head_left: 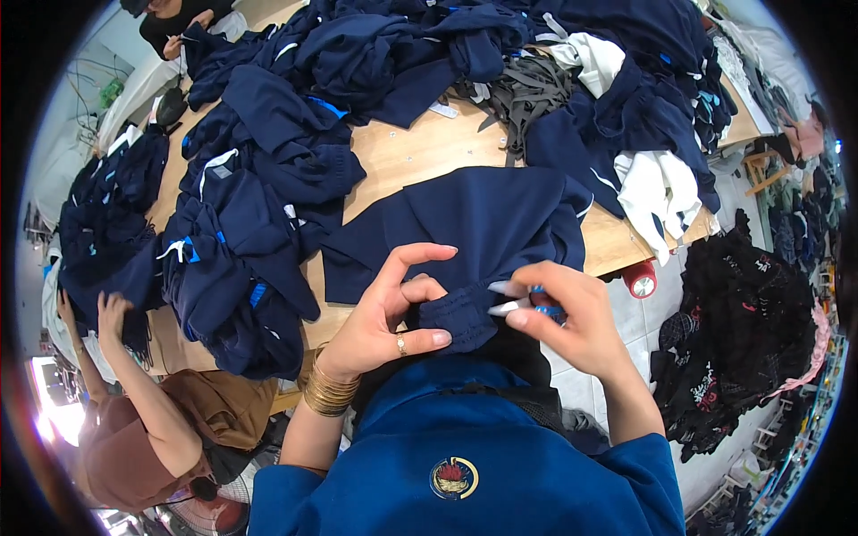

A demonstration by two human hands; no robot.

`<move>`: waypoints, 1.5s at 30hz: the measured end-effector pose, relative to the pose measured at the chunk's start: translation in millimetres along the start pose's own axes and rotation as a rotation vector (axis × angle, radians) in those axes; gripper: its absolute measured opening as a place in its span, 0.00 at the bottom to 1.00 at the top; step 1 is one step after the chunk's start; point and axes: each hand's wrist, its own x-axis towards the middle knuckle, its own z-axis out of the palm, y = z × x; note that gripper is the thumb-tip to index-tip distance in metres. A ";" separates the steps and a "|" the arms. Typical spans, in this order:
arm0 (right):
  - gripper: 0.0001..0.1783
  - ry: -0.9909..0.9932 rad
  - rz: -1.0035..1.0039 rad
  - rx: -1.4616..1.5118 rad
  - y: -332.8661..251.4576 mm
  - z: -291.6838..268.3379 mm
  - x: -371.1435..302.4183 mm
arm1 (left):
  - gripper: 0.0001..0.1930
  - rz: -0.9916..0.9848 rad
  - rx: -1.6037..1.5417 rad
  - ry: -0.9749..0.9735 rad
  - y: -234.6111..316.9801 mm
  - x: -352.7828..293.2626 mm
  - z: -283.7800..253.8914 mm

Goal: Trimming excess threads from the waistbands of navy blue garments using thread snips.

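At table's point(384, 161) six o'clock: navy garment point(483, 223), likely soft; left hand point(380, 322) pinching band point(460, 319), best grip; right hand point(576, 313) pinching snips point(506, 307).

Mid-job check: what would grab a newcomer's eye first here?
At the centre, the left hand holds a gathered navy fabric cuff and the right hand a small blue tool. Beyond, heaped navy garments crowd a pale wooden table. At lower right, a large black garment pile stands out against light floor tiles.
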 end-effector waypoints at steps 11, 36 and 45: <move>0.15 -0.292 0.001 0.422 42.9 23.8 15.1 | 0.32 -0.003 0.172 -0.040 3.0 3.4 5.2; 0.09 0.348 -0.305 -0.060 -31.9 57.4 -20.4 | 0.12 0.463 0.777 0.443 -16.0 -34.2 31.6; 0.10 0.555 -0.213 -0.028 6.2 27.8 -47.1 | 0.12 0.465 1.058 0.367 -28.6 2.3 48.5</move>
